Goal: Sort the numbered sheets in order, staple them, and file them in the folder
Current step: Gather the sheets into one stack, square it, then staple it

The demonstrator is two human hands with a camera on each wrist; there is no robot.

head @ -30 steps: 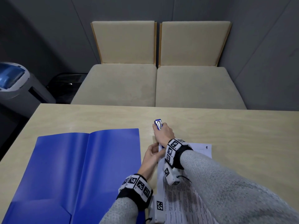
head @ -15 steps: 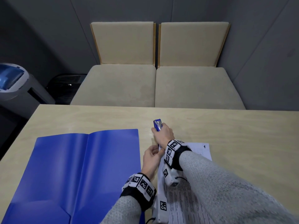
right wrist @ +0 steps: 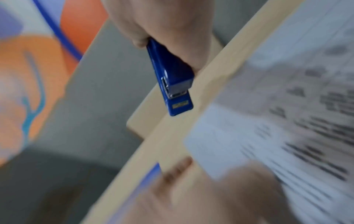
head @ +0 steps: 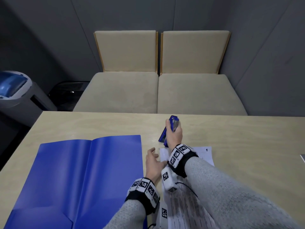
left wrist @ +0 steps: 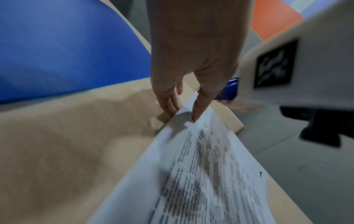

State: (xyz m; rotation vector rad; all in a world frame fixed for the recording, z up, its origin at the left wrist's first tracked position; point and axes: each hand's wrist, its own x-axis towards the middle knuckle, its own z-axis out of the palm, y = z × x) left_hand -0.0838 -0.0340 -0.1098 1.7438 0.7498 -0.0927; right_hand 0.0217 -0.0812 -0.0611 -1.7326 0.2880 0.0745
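Note:
The blue stapler (head: 173, 124) is in my right hand (head: 174, 136), which grips it in a fist, tilted, just beyond the top left corner of the printed sheets (head: 203, 156). The stapler's (right wrist: 172, 84) mouth shows in the right wrist view, clear of the sheets (right wrist: 287, 121). My left hand (head: 153, 162) lies at the sheets' left edge with fingers loosely spread. Its fingertips (left wrist: 197, 112) touch the sheets' (left wrist: 201, 174) corner. The top sheet carries the number 1. The blue folder (head: 82, 171) lies open flat to the left.
The pale wooden table (head: 247, 138) holds everything. Two beige seats (head: 156, 93) stand behind its far edge. A grey bin with a blue lid (head: 13, 90) is at the far left. A thin grey edge (head: 302, 158) shows at the right border.
My right hand has lifted the stapler off the sheets' corner and away from me. My left hand has let its fingers spread and shifted slightly left, from holding the corner to touching it.

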